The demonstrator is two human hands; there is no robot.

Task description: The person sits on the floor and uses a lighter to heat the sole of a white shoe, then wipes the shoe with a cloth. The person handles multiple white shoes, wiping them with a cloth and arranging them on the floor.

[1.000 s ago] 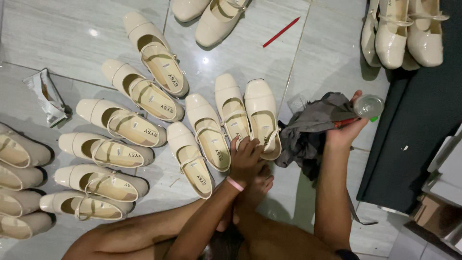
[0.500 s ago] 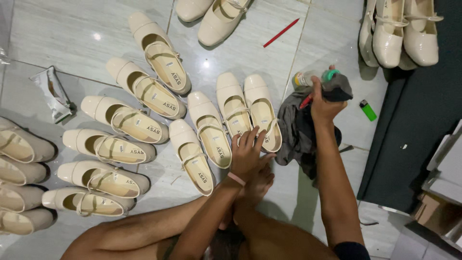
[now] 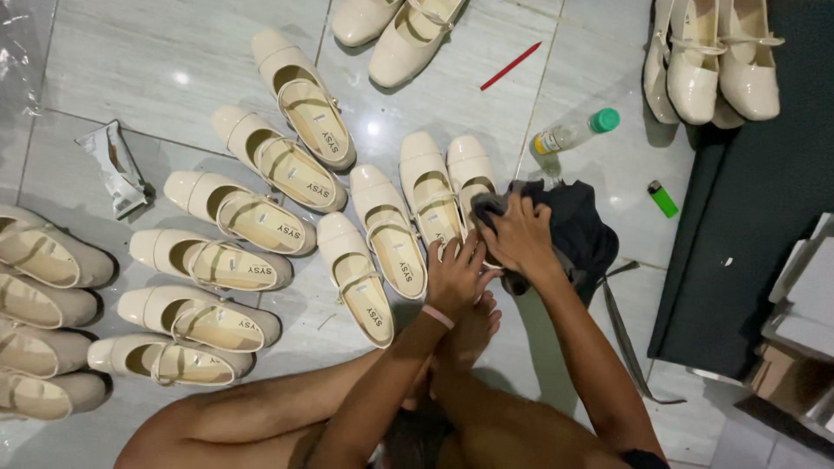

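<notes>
My right hand [image 3: 514, 234] is closed on a dark grey cloth [image 3: 575, 226] and presses it against the rightmost cream strap shoe [image 3: 470, 176] on the tiled floor. My left hand [image 3: 455, 276], with a pink band at the wrist, rests fingers spread on the heel end of the neighbouring cream shoe [image 3: 427, 199]. A small clear bottle with a green cap [image 3: 575, 133] lies on the tile just beyond the cloth. Two more cream shoes [image 3: 379, 227] lie side by side to the left of these.
Several cream shoes [image 3: 240, 212] fan out at left and more stand at the top [image 3: 408, 35] and top right [image 3: 714, 61]. A red pencil [image 3: 510, 66], green lighter [image 3: 663, 199], crumpled packet [image 3: 113, 167], dark mat [image 3: 747, 200] and cardboard boxes [image 3: 804, 347] lie around. My bare legs fill the bottom.
My right hand came down and left from the bottle with the cloth onto the rightmost shoe. The bottle now lies on the floor. My left hand stayed on the shoe.
</notes>
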